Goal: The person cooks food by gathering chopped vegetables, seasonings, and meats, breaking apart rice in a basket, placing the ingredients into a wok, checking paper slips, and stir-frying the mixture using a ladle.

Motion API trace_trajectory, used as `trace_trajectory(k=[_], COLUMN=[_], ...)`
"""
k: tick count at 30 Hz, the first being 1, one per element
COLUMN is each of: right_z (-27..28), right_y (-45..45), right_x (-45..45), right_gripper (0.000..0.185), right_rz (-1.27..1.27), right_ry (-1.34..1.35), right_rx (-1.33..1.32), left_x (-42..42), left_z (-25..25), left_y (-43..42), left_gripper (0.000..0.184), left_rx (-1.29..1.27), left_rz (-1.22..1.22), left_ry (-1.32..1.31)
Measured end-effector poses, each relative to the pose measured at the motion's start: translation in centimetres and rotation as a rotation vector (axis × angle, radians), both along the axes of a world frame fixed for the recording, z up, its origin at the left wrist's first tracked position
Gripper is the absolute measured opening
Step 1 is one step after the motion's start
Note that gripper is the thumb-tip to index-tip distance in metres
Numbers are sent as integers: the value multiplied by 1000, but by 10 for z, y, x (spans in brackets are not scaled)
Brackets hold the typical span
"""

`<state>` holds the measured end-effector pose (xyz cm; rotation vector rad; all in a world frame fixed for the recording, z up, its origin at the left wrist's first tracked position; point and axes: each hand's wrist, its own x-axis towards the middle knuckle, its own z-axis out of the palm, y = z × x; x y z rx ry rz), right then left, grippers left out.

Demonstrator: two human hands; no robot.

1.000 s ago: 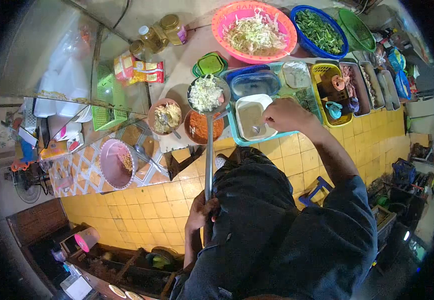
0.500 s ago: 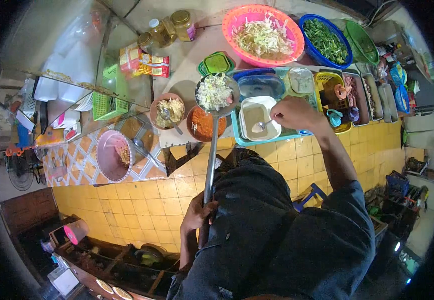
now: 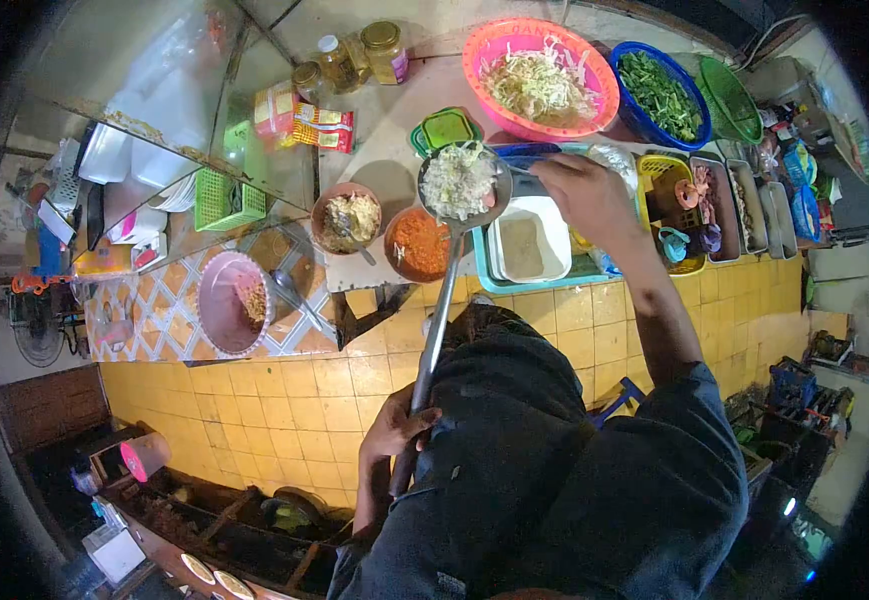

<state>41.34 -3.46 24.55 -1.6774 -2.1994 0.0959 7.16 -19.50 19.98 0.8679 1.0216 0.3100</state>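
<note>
My left hand (image 3: 394,425) is closed round the long handle of a large metal ladle (image 3: 442,300). Chopped pale cabbage (image 3: 462,183) fills the ladle's bowl, with a bit of something pink at its edge. My right hand (image 3: 586,200) pinches a spoon (image 3: 520,168) whose tip reaches the ladle's right rim; what the spoon carries is hard to make out. Below that hand stands a square white tub (image 3: 557,240) with a greyish substance, set in a turquoise tray (image 3: 544,285). Left of it, a bowl of red-orange paste (image 3: 419,243) sits close to the ladle.
A pink basin (image 3: 484,100) of shredded cabbage and a blue basket (image 3: 659,95) of chopped greens stand at the back. A yellow basket (image 3: 689,262) and several meat trays lie right. Left are a bowl of pale paste (image 3: 347,218), a pink bucket (image 3: 234,305) and glass jars (image 3: 384,52).
My right hand has lifted the spoon out of the white tub and brought it up and left to the ladle. The left hand still grips the ladle; the view has shifted slightly.
</note>
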Motion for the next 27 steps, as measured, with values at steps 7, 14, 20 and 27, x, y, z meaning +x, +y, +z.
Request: trace_trajectory(k=[7, 14, 20, 27], right_z=[-21, -5, -53, -144], right_y=[2, -29, -44, 28], right_x=[-5, 11, 5, -110], right_gripper=[18, 15, 20, 24], right_rz=[-77, -136, 22, 248], right_ry=[88, 42, -477, -398], right_rx=[153, 35, -66, -204], left_x=[1, 3, -1, -20], left_z=[0, -9, -6, -15], left_y=[3, 2, 2, -19], left_gripper=[24, 19, 14, 13], left_rx=[-35, -52, -27, 42], left_rz=[6, 63, 246, 453], left_ry=[-29, -55, -139, -105])
